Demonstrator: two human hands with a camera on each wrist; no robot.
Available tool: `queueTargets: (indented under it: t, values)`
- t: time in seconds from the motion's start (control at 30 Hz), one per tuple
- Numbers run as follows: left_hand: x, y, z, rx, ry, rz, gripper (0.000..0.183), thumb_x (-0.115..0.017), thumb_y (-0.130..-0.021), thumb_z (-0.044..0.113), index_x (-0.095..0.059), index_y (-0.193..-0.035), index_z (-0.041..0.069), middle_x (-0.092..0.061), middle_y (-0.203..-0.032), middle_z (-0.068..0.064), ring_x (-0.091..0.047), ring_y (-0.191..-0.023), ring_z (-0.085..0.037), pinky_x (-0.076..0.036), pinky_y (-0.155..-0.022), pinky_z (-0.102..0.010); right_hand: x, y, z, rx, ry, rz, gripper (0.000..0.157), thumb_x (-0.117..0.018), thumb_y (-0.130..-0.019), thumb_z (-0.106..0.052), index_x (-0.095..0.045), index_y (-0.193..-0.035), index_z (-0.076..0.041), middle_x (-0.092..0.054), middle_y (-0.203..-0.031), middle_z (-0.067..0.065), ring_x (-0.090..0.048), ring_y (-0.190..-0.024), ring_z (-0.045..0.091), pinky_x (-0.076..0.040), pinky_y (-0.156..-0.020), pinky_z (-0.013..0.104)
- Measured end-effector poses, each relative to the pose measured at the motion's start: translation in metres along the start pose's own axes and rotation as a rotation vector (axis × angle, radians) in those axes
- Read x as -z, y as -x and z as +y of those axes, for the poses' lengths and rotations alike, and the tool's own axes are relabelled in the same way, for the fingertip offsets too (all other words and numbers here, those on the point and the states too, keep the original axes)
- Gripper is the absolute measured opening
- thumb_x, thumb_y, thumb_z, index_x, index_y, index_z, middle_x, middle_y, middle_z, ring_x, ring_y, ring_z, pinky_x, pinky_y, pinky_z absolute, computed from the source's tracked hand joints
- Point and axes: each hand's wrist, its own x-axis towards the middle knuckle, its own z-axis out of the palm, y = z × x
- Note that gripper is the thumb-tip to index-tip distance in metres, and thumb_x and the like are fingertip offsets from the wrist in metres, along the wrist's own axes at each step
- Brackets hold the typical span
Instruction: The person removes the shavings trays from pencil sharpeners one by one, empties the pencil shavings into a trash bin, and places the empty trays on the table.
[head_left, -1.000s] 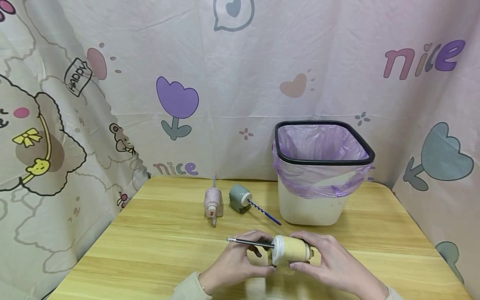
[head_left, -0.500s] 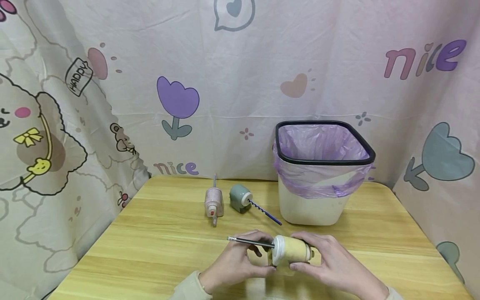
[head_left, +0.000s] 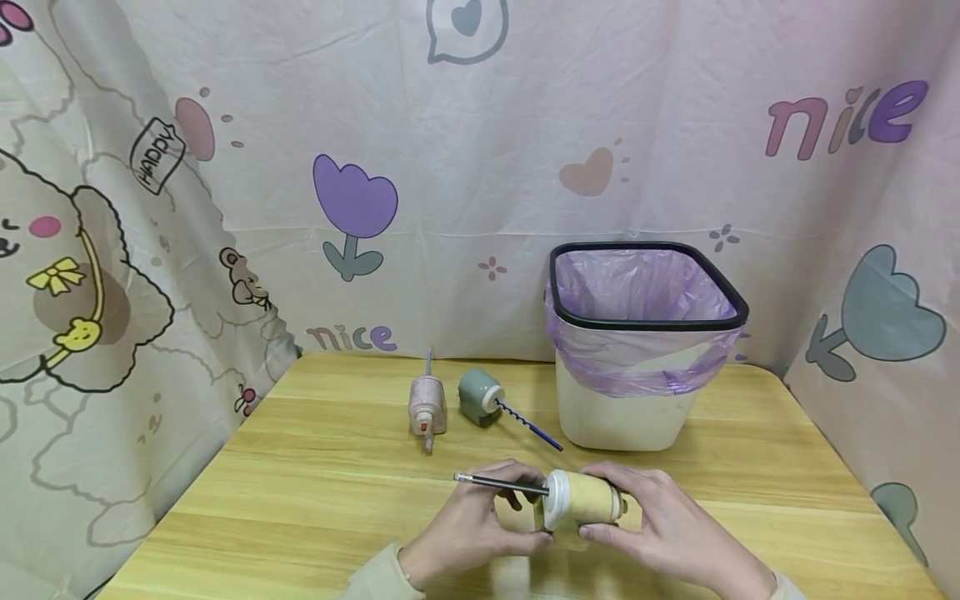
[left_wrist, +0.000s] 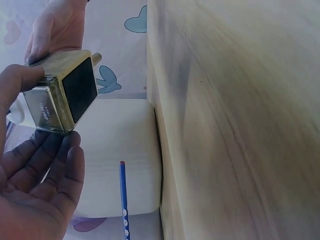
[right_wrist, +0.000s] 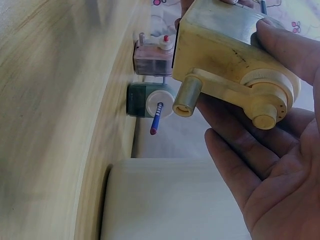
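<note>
A yellow hand-crank pencil sharpener [head_left: 588,498] is held above the table's near part, between both hands. My left hand [head_left: 468,521] pinches its white front end, thumb and fingers at the clear shavings drawer [left_wrist: 47,107]. From the other side my right hand [head_left: 663,517] grips the yellow body, thumb on one face and fingers on the opposite one. A black pencil [head_left: 498,483] sticks out of the front, eraser end outward, passing over my left hand. The crank [right_wrist: 225,90] at the back shows in the right wrist view, with no finger on it.
Beyond the hands lie a pink sharpener [head_left: 427,396] with a pencil in it and a grey-green sharpener [head_left: 476,392] with a blue pencil [head_left: 528,425]. A white bin [head_left: 622,417] with a purple liner stands at the back right. A printed curtain [head_left: 465,167] hangs behind the table.
</note>
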Motion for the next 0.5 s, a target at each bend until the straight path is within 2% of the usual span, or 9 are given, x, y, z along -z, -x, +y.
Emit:
queueTargets:
  t: [0.5]
  values:
    - [0.0009,0.0,-0.0012,-0.019,0.008,-0.017,0.045,-0.086,-0.079,0.029,-0.065,-0.118,0.022,-0.068,-0.11,0.012,-0.064,-0.096,0.0,-0.058,-0.076,-0.018,-0.0011,0.0002,0.0012,0.023,0.029,0.007,0.045,-0.078,-0.087,-0.04,-0.058,-0.127,-0.034,-0.063,-0.097,-0.024,-0.057,-0.077,-0.008,-0.05,-0.066,0.015]
